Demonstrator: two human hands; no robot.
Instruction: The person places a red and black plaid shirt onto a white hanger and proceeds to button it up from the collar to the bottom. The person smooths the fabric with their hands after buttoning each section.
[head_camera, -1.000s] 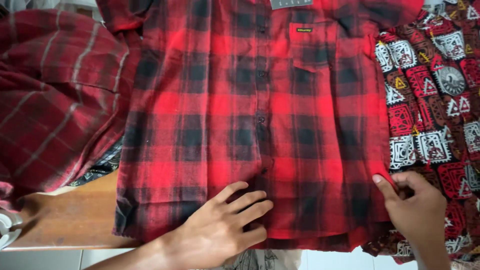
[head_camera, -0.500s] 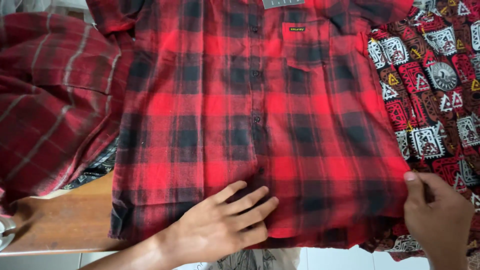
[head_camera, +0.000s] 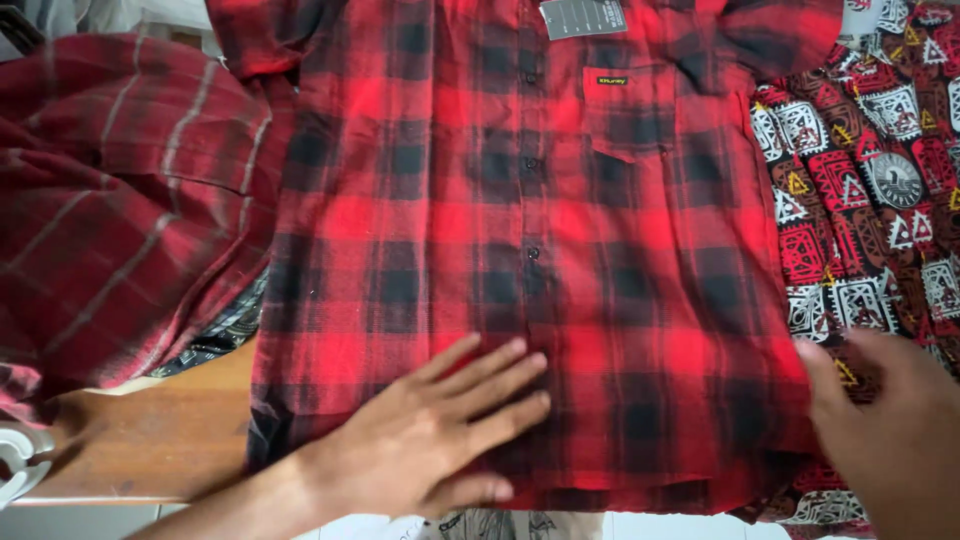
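Wooden tabletop (head_camera: 150, 450) shows bare only at the near left, brown and smooth, with a pale floor strip along the near edge. Almost all the rest is covered in cloth.

A red and black plaid shirt (head_camera: 520, 230) lies flat, front up, in the middle, buttoned down its centre with dark buttons. Its chest pocket (head_camera: 630, 140) sits to the right of the button line with a small dark label above it, and a grey paper tag (head_camera: 583, 17) hangs at the collar on the far edge. The hem lies at the near edge of the table.

The left hand (head_camera: 430, 440) rests palm down on the shirt's near part, just left of the button line, fingers spread wide and flat, gripping nothing. Its forearm comes in from the near left.

The right hand (head_camera: 900, 430) is blurred at the near right, at the shirt's right edge near the hem. Its thumb touches or nearly touches that edge; whether it pinches the cloth cannot be told.

Left of the plaid shirt lies a dark red shirt (head_camera: 110, 210) with thin pale stripes, rumpled, its edge tucked under or beside the plaid one. On the right, partly under the plaid shirt, is a patterned cloth (head_camera: 880, 190) in red, white and black with geometric motifs. A white hanger (head_camera: 15, 465) peeks in at the near left corner.
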